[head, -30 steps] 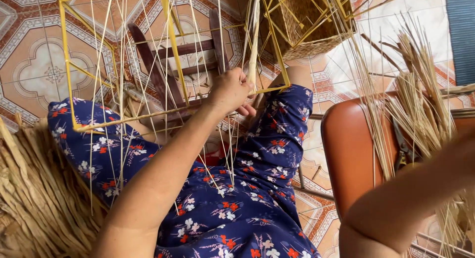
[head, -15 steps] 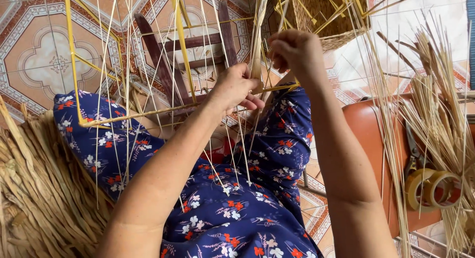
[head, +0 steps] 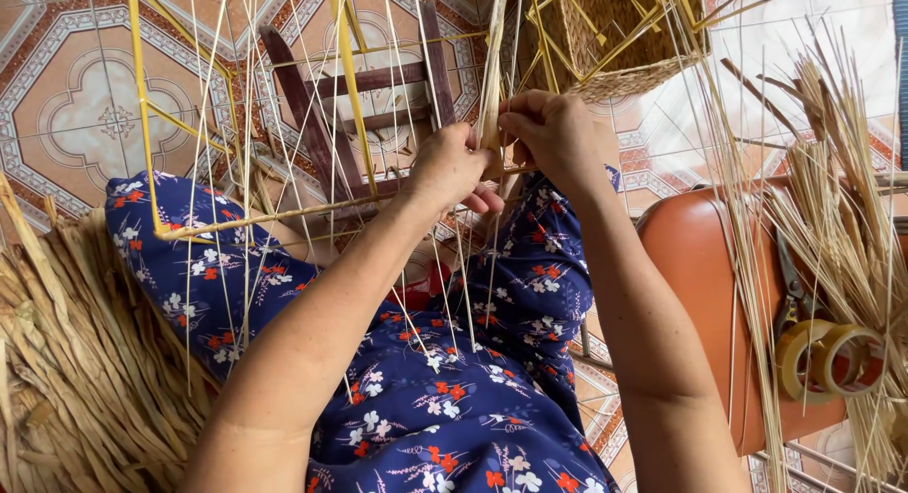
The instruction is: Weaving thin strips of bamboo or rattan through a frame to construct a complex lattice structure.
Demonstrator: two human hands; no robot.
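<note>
Right hand has dropped beside left hand; both sets of fingers clamped on the reed bundle (rising above them) at the yellow frame.

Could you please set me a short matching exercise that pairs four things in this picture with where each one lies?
Things:
1. woven basket
2. tape rolls
3. pile of dried leaves
4. wooden stool

Places:
A. left edge, beside the lap
B. on the orange seat, right
C. on the tiled floor, behind the yellow frame
D. top, above the right hand

Pairs: 1-D, 2-B, 3-A, 4-C
</note>
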